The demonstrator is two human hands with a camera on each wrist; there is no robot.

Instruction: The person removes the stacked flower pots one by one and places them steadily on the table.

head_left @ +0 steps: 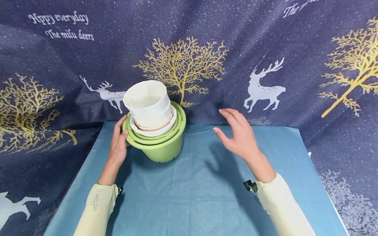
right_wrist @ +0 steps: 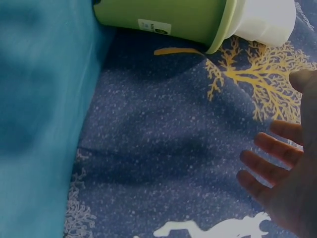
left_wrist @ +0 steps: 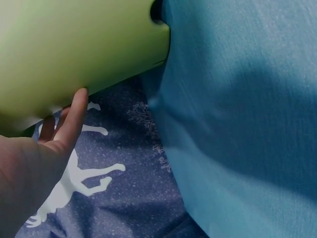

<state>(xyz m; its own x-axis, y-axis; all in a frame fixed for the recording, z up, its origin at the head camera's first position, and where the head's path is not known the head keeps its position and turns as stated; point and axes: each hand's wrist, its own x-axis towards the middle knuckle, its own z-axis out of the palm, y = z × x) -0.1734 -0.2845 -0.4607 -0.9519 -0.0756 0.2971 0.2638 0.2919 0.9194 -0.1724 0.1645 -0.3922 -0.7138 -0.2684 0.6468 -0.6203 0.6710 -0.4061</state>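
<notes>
A light green pot stands tilted on the blue tablecloth, with smaller green and white pots nested in it and a white liner sticking out on top. My left hand holds the pot's left rim, thumb over the edge; in the left wrist view the fingers lie against the green wall. My right hand hovers to the pot's right, fingers spread, touching nothing. The right wrist view has the green pot, the white liner and my spread fingers.
A dark blue cloth backdrop printed with deer and golden trees hangs close behind the pot and drapes down both sides of the table. The blue tablecloth stretches bare from the pot to the front edge.
</notes>
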